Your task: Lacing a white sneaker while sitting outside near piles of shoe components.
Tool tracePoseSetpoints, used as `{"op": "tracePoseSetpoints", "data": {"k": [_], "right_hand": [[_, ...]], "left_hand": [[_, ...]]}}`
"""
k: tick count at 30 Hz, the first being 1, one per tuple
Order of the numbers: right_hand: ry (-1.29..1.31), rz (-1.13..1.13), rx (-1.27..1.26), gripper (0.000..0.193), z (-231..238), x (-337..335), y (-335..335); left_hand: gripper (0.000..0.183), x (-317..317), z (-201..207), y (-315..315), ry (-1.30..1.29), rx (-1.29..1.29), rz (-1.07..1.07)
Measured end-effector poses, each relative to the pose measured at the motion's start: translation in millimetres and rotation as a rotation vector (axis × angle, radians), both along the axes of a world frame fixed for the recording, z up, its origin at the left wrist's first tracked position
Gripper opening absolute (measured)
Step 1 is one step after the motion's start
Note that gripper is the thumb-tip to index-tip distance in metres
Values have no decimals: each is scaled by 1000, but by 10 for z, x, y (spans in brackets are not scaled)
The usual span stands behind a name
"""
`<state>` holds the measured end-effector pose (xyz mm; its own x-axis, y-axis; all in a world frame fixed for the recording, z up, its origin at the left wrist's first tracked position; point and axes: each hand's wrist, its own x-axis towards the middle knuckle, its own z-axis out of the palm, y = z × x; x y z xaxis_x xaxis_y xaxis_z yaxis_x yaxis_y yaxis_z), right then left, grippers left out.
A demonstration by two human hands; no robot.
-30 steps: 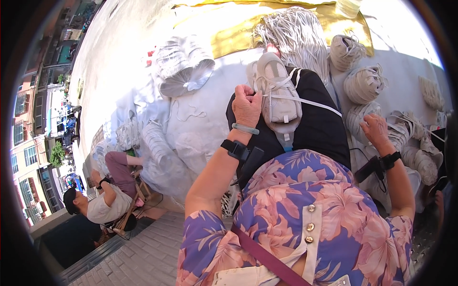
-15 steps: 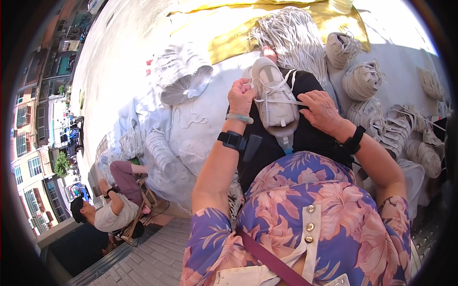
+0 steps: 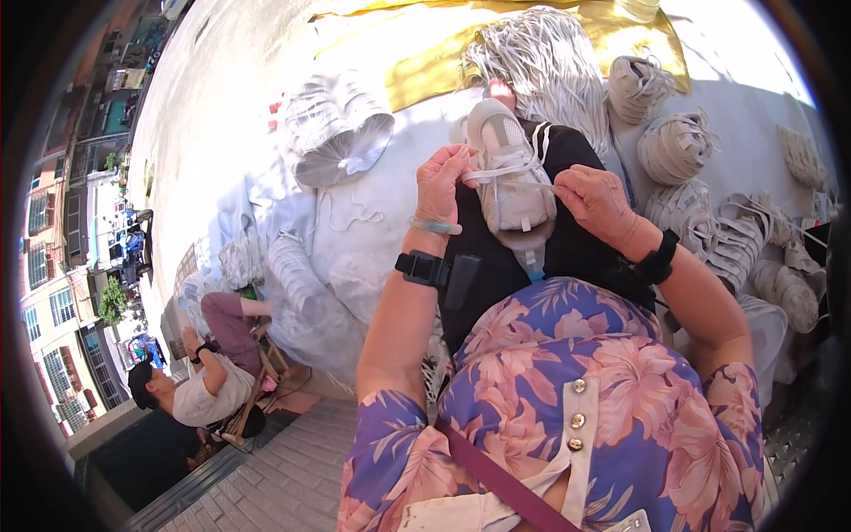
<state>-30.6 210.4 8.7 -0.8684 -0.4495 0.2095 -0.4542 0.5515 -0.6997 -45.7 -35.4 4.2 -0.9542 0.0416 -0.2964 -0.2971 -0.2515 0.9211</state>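
A pale grey-white shoe upper (image 3: 514,206) rests over my dark-clad lap, its toe pointing away from me. White laces (image 3: 514,168) cross its front and loop out to the right. At its left edge my left hand (image 3: 441,182) pinches a lace between thumb and fingertips. On the other side my right hand (image 3: 596,206) is closed, its thumb and forefinger gripping a lace end beside the opening. The lace runs across the shoe between both hands.
A big heap of white laces (image 3: 541,71) lies beyond my knees on a yellow sheet (image 3: 425,75). Bundled shoe uppers (image 3: 678,146) stand to the right. Wrapped white bundles (image 3: 332,124) lie to the left. A person (image 3: 213,381) sits at lower left.
My left hand has shifted slightly left and down. Both hands still grip lace, and my right hand has closed more tightly. The shoe has tilted slightly.
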Motion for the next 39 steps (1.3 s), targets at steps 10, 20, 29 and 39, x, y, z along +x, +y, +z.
{"op": "tracePoseSetpoints", "data": {"k": [10,20,29,39], "right_hand": [[-210,-173,-24,12,-114,209,939],[-1,76,101,13,-78,-42,48],[-112,-12,74,17,-82,-42,275],[-51,-13,108,40,-160,-105,-258]], "left_hand": [[17,130,-309,176,135,-317,158],[29,244,-91,408,631,-1261,45],[29,319,-217,322,384,-1171,20],[8,212,-183,702,779,-1313,5]]}}
